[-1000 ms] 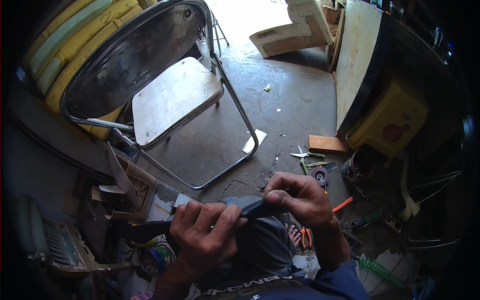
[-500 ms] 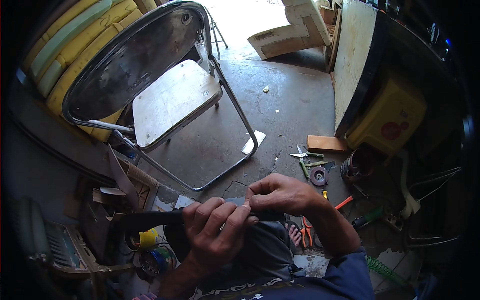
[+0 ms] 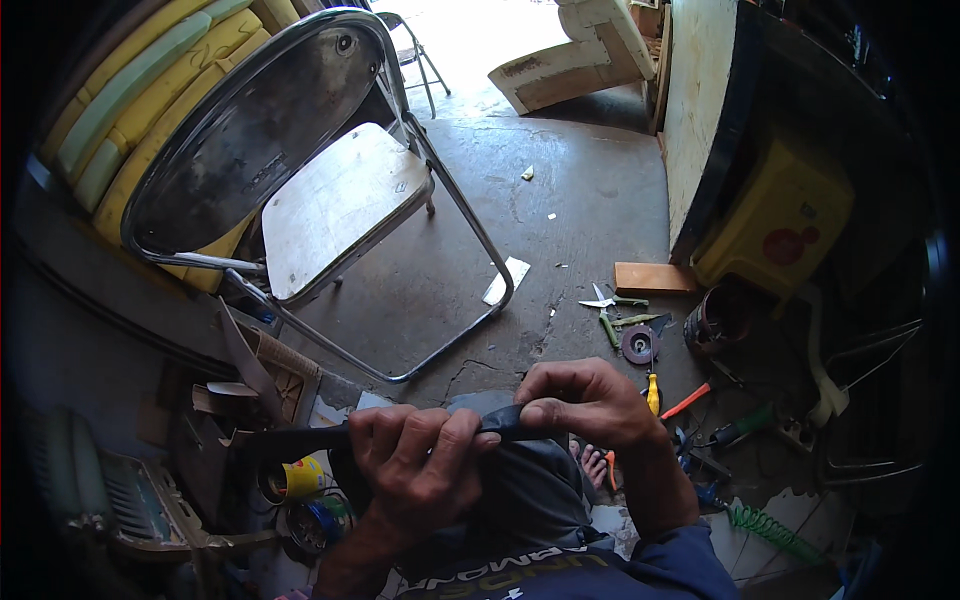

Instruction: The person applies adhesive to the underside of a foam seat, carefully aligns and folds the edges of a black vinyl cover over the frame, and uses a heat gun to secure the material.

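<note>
A long, narrow black piece (image 3: 508, 424), like a bar covered in dark material, lies crosswise above my lap. My left hand (image 3: 418, 458) wraps around its middle, fingers curled over the top. On its right part, the thumb and bent fingers of my right hand (image 3: 590, 402) pinch the black covering close to the end. The piece's left end runs into shadow, and its underside is hidden by my hands. Beyond them stands a folding chair frame (image 3: 448, 338) with a bare pale seat (image 3: 340, 212) and a dark oval back.
On the floor at right lie green-handled shears (image 3: 606, 312), a grinding disc (image 3: 638, 346), a yellow-handled screwdriver (image 3: 653, 394), a wooden block (image 3: 655, 278) and a dark can (image 3: 716, 322). A yellow can (image 3: 300, 480) and cardboard box (image 3: 288, 368) are at left. Foam slabs (image 3: 150, 110) lean behind the chair.
My right hand has moved right and slightly down along the black piece, opening a gap between my hands where its dark covering shows. My left hand has shifted a little left.
</note>
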Demonstrator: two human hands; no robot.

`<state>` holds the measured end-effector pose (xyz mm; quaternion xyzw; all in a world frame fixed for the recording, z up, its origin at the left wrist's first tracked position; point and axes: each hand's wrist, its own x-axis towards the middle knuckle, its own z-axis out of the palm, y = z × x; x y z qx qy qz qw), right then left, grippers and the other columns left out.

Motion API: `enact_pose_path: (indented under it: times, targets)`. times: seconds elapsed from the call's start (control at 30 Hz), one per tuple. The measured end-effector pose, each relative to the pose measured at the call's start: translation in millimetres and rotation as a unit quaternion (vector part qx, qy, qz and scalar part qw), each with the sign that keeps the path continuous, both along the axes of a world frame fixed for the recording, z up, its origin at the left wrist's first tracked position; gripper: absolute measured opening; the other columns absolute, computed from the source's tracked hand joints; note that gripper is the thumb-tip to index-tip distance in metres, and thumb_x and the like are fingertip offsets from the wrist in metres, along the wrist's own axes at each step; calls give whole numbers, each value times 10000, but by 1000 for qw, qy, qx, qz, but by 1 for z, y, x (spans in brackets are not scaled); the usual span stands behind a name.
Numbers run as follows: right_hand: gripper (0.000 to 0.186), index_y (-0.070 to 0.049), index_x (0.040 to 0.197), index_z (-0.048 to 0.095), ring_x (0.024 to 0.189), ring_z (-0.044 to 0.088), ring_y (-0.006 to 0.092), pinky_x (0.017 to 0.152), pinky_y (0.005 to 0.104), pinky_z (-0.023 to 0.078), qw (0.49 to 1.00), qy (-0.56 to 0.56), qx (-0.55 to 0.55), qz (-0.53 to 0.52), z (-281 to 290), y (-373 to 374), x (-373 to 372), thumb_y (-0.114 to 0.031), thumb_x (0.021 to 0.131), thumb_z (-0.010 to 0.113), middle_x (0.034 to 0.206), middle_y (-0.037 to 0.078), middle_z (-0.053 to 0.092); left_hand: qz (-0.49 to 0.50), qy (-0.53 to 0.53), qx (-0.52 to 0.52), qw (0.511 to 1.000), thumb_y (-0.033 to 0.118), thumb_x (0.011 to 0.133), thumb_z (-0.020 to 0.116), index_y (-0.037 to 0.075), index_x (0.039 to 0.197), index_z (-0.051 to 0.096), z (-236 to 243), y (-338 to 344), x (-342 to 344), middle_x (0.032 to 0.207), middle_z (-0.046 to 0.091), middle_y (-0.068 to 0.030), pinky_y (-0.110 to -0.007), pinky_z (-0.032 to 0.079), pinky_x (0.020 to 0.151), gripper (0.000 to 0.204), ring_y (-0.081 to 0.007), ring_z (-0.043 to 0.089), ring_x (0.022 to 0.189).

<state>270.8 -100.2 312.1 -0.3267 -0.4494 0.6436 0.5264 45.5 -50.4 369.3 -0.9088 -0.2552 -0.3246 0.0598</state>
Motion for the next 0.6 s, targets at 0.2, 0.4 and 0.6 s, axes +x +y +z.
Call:
enact_pose_path:
  times: [0.2, 0.4, 0.6]
  targets:
    - [251, 4, 1058, 704, 871, 647, 59, 788, 236, 524, 991, 89, -103, -10, -3, -1, -13, -246, 1032, 692, 969, 17, 711, 2, 4, -5, 1000, 240, 826, 832, 123, 960, 714, 2, -2, -2, 830, 580, -9, -423, 361, 796, 213, -215, 517, 802]
    - [229, 0, 1015, 707, 810, 612, 37, 718, 200, 480, 988, 63, -98, 98, 2, 18, -7, -229, 1005, 710, 892, -18, 673, -12, 75, 26, 997, 357, 802, 861, 250, 1095, 781, 7, -4, -9, 886, 528, 38, -471, 317, 894, 322, -187, 515, 876]
    - [387, 8, 1298, 655, 1004, 642, 98, 869, 261, 515, 994, -100, -38, -36, -6, -3, -11, -296, 1059, 643, 1064, 70, 701, 7, 53, 7, 999, 342, 798, 867, 209, 978, 751, 0, -2, 5, 850, 532, 33, -456, 320, 891, 251, -184, 524, 845]
